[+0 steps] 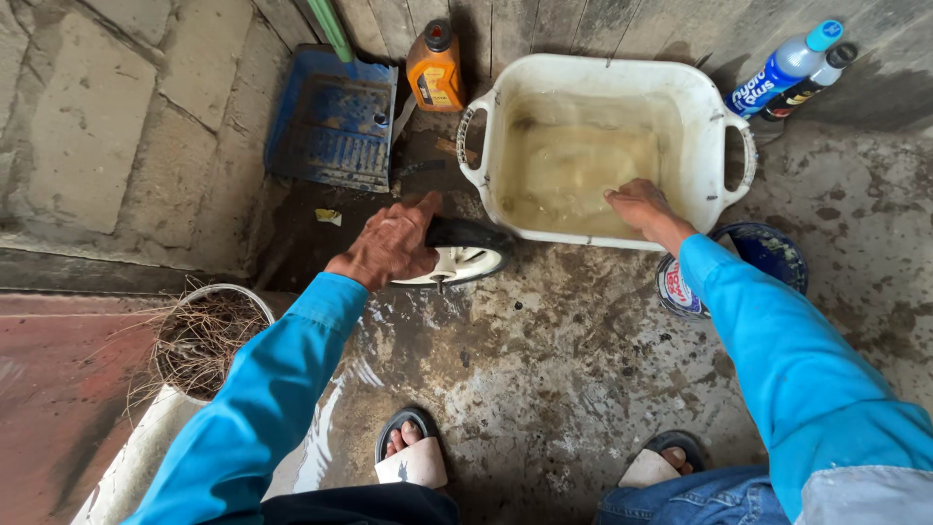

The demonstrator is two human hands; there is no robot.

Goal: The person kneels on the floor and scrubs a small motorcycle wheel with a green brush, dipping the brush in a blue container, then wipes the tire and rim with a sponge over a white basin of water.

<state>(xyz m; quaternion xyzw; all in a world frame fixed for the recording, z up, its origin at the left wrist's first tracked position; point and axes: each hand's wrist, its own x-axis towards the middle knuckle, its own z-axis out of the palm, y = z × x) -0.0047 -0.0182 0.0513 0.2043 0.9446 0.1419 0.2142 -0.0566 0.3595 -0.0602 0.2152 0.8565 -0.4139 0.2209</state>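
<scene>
Twigs fill a round pot (206, 335) at far left, beside my left sleeve. Behind it a blue dustpan (335, 122) leans on the wall with an orange bottle (434, 68) next to it. My left hand (389, 245) closes over the top of a small wheel (462, 255), black tyre and white hub, standing on the wet concrete just beside the white tub (705, 107). My right hand (637, 204) dips into the tub's murky water; I cannot tell whether it grips anything. A blue bottle (782, 68) lies at right.
</scene>
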